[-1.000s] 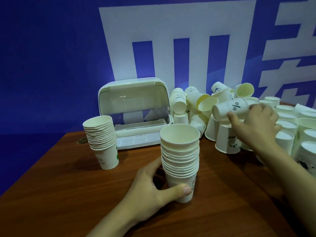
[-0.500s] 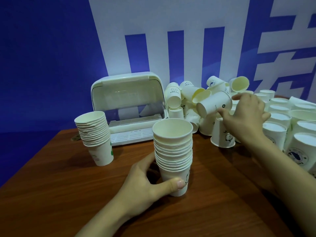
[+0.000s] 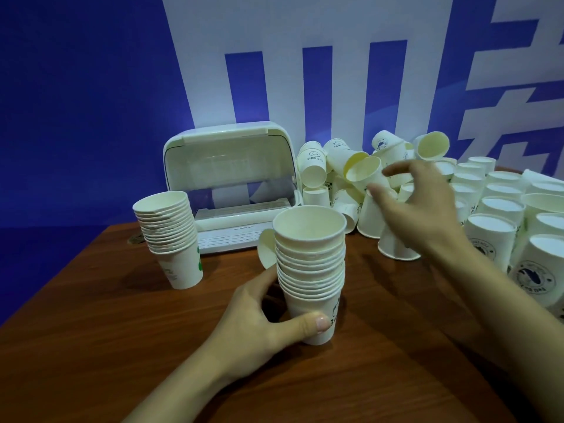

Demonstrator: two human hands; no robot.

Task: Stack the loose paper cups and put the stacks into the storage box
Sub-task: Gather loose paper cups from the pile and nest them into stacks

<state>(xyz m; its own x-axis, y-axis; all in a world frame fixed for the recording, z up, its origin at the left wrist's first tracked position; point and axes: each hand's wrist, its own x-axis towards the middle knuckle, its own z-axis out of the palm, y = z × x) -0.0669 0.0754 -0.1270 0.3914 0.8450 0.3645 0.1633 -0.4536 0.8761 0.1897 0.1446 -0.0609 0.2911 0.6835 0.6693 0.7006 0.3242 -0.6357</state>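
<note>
My left hand (image 3: 256,325) grips the bottom cup of a tall stack of paper cups (image 3: 309,270) standing upright mid-table. My right hand (image 3: 427,215) is at the pile of loose cups (image 3: 314,166), its blurred thumb and forefinger pinching the base of a tilted paper cup (image 3: 364,174) whose mouth faces up and left. A second stack (image 3: 171,236) stands at the left. The white storage box (image 3: 229,166) sits behind it with its lid raised. One cup (image 3: 267,251) lies on its side just behind the stack I grip.
Several cups stand upside down in rows (image 3: 491,227) along the right side. The brown wooden table (image 3: 91,346) ends at its left edge near the second stack. A blue and white wall rises directly behind the box and pile.
My right hand lifted a cup off the pile, carried it left and turned its mouth upward. A cup now lies behind the gripped stack. My left hand kept its hold.
</note>
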